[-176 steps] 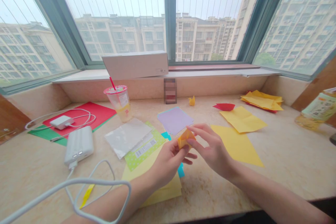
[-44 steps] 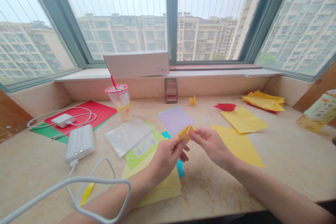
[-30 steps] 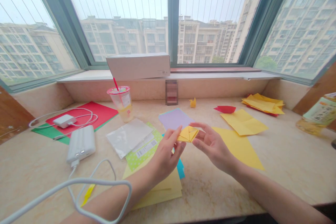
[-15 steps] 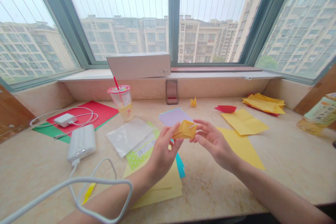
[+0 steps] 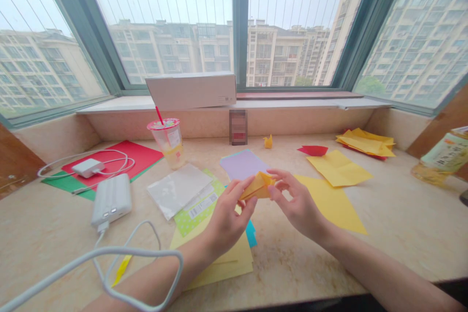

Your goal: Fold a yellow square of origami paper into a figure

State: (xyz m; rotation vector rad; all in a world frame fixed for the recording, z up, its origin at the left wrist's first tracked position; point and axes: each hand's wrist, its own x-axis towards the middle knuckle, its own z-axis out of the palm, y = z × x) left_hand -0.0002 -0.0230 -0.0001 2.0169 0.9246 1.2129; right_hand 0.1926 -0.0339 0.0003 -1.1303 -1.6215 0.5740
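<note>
Marble sill (image 5: 402, 224), orange folded paper (image 5: 258, 186) lengthwise left-right between both hands, tip up-right

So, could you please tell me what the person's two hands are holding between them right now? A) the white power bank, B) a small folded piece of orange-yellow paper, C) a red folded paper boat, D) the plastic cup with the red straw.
B: the left hand and the right hand both pinch the small folded orange-yellow paper in the air above the lilac sheet.
</note>
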